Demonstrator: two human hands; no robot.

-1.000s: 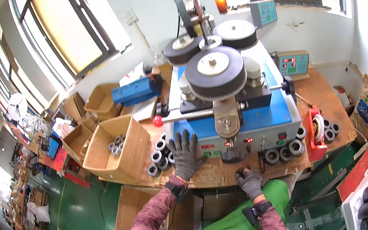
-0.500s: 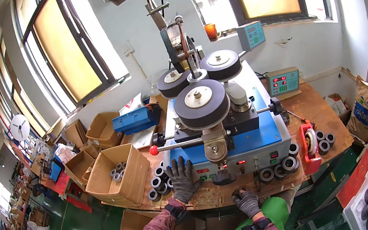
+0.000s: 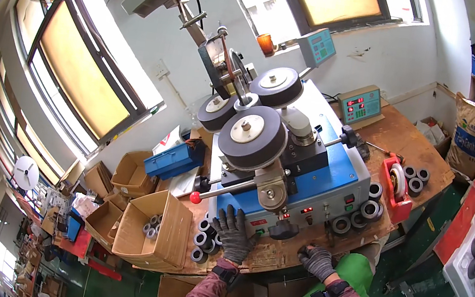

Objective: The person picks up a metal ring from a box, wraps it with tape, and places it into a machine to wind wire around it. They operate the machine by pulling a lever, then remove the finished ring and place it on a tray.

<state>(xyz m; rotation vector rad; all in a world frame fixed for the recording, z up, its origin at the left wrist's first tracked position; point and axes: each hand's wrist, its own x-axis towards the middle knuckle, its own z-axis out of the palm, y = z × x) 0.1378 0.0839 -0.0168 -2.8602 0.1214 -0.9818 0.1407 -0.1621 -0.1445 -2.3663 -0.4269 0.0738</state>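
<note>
My left hand point(image 3: 233, 237), in a dark grey glove, is open with its fingers spread against the lower front left of a blue and grey winding machine point(image 3: 330, 183). Several dark ring-shaped coils point(image 3: 200, 239) lie close by on its left. At the table's front edge is my right hand point(image 3: 316, 262), gloved too, with curled fingers; whatever it may hold is hidden. Above the hands the machine carries a large black wheel point(image 3: 266, 148) with a pale hub. A lever with a red ball point(image 3: 195, 197) sticks out to the left, and a black knob point(image 3: 283, 230) sits low at the front.
An open cardboard box point(image 3: 169, 242) with several rings stands left, and a blue bin point(image 3: 171, 163) lies behind it. More rings point(image 3: 341, 225) and a red tape dispenser point(image 3: 401, 211) are at the right. A control box point(image 3: 361, 108) with red digits stands behind.
The view has shifted slightly, so the machine sits a little further left in the picture. Both hands keep nearly the same place and pose.
</note>
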